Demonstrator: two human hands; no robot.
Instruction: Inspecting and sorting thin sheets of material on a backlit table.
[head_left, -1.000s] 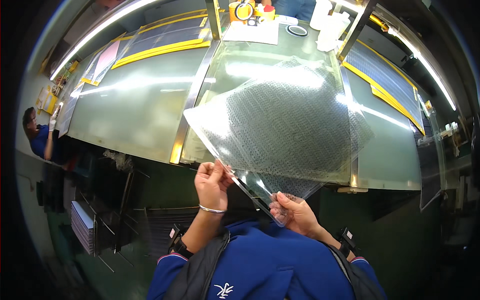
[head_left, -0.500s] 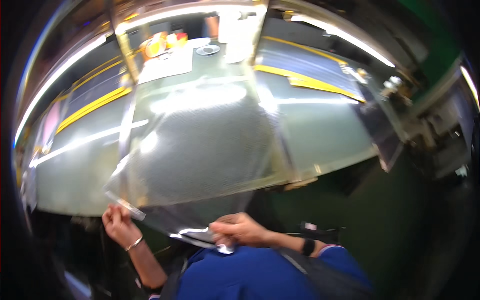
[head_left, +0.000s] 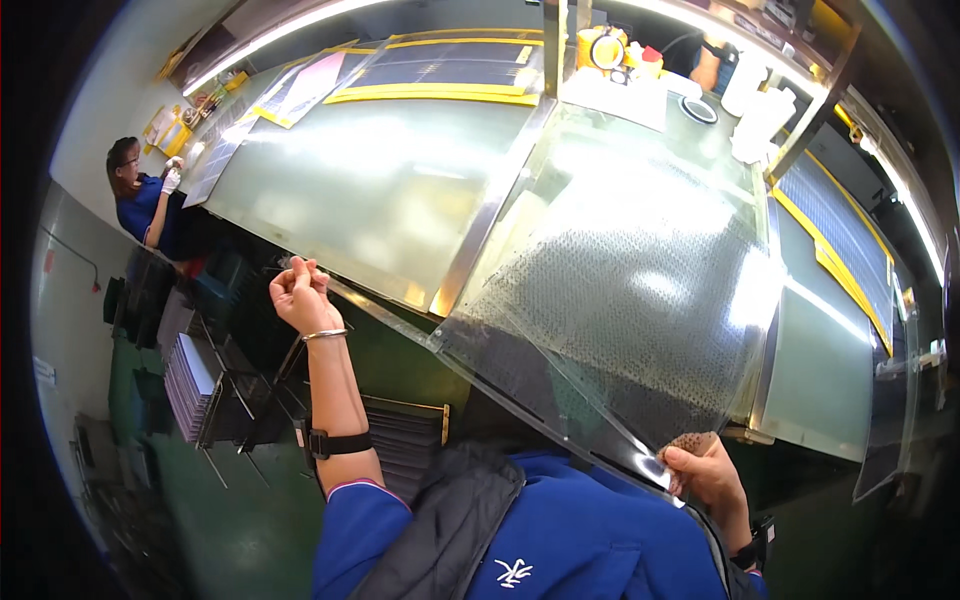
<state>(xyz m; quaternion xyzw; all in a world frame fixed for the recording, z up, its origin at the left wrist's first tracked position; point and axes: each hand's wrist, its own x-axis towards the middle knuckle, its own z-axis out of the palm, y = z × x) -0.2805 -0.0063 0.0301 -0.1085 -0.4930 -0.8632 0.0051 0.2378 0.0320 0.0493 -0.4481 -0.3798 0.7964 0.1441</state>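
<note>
1. Since a second ago, the left hand [head_left: 302, 297] has moved away from the right hand [head_left: 703, 470], out past the sheet's near edge; the view has also turned.
2. Far left, one co-worker [head_left: 150, 205] in blue stands at the bench [head_left: 360, 190], white gloves on the hands.
3. Below, one rack [head_left: 205, 385] carries a stack of thin panels, too tightly packed to count.
4. One bangle and one black band circle the left wrist and forearm. This hand's grip is together, fingertips pinched on one narrow clear strip [head_left: 385, 315] that slants toward the sheet's near-left corner.
5. Behind, yellow-edged dark panels lie on the bench, with one pink sheet [head_left: 315, 82] beside them.
6. At centre, one clear sheet [head_left: 650, 300] with a dark speckled pattern lies partly on the bench, its near part hanging over the edge toward the body. Whether it has two layers, I cannot tell.
7. Beyond it stand two white bottles [head_left: 764, 125].
8. Right hand's grip is clamped on the sheet's near-right corner, thumb above, fingers seen through it.
9. Farther right, more yellow-edged panels lie on the bench.
</note>
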